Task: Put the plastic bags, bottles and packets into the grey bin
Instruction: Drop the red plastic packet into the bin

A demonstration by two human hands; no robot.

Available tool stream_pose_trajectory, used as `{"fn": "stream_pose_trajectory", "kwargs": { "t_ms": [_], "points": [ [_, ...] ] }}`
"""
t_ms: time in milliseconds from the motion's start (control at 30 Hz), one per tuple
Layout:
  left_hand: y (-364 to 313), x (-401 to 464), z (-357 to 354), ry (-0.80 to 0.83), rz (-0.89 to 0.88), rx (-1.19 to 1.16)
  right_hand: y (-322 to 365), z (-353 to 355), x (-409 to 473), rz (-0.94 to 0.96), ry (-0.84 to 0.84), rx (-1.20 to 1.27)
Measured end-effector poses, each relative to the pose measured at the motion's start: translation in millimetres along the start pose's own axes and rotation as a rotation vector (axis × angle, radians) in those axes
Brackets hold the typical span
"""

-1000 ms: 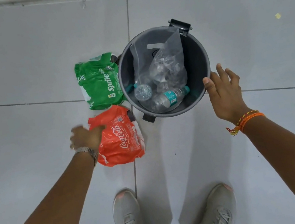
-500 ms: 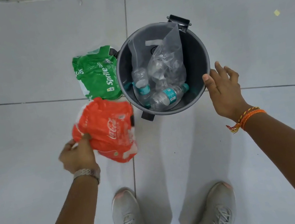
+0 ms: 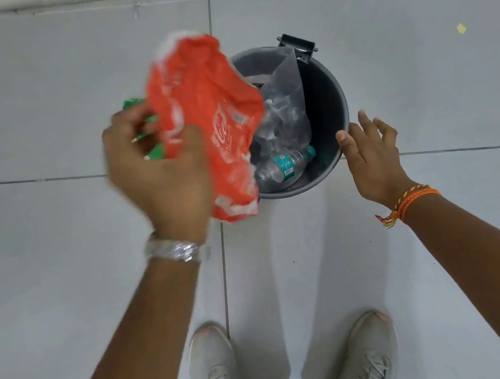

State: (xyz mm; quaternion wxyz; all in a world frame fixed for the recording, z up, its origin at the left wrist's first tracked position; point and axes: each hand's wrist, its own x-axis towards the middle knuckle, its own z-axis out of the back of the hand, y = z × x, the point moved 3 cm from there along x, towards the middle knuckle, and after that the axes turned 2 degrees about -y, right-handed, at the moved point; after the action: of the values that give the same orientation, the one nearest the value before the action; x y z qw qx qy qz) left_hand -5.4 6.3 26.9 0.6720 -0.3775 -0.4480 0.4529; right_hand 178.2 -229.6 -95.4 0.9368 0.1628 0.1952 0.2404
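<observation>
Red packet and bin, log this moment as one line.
left hand: grip on red packet, raised beside bin | right hand: open by rim | in bin: bottle, clear bag

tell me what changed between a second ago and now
The left hand closed on the red packet, which lay on the floor, and lifted it up and rightward; it now hangs over the left edge of the grey bin. The green packet is now mostly hidden behind them. The right hand stayed open by the rim; the bottle and clear bag remain inside.
</observation>
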Motion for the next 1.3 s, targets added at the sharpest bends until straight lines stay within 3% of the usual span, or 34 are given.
{"fn": "stream_pose_trajectory", "kwargs": {
  "t_ms": [67,200,367,467,533,633,700,767,833,867,900,1000,1067,1233,1300],
  "points": [
    [-5,-18,-34,0.242,-0.211,0.219,0,-1,-1,0.001,-0.004,0.003],
    [17,-38,-85,0.705,-0.458,0.600,1,0,-1,0.003,-0.005,-0.010],
    [65,-43,-119,1.230,-0.331,1.041,4,1,-3,-0.021,-0.015,0.026],
    [64,-37,-142,1.414,-0.315,1.175,2,2,-1,0.009,-0.013,0.030],
    [55,-29,-152,1.477,-0.309,1.162,1,1,-1,0.021,-0.013,0.021],
    [43,-13,-154,1.495,-0.130,0.950,0,0,0,0.017,-0.025,0.015],
    [32,3,-136,1.210,-0.085,0.655,1,0,1,0.023,-0.017,0.004],
    [38,25,-99,0.699,-0.094,0.391,1,1,0,0.016,-0.014,0.008],
    [67,44,-54,0.361,-0.077,0.366,2,2,0,0.013,-0.016,0.010],
    [87,51,-38,0.347,-0.063,0.464,3,4,-1,0.013,-0.017,0.013],
    [110,54,-28,0.453,-0.046,0.631,3,4,-2,0.014,-0.016,0.019],
    [178,41,-12,1.078,-0.099,1.264,5,5,-1,0.009,-0.009,0.048],
    [209,29,-10,1.330,-0.231,1.423,5,6,-3,0.011,-0.017,0.041],
    [232,29,-22,1.368,-0.251,1.504,9,7,-4,-0.008,-0.035,0.052],
    [223,34,-26,1.284,-0.244,1.461,11,6,-5,-0.025,-0.028,0.055]
  ]
}}
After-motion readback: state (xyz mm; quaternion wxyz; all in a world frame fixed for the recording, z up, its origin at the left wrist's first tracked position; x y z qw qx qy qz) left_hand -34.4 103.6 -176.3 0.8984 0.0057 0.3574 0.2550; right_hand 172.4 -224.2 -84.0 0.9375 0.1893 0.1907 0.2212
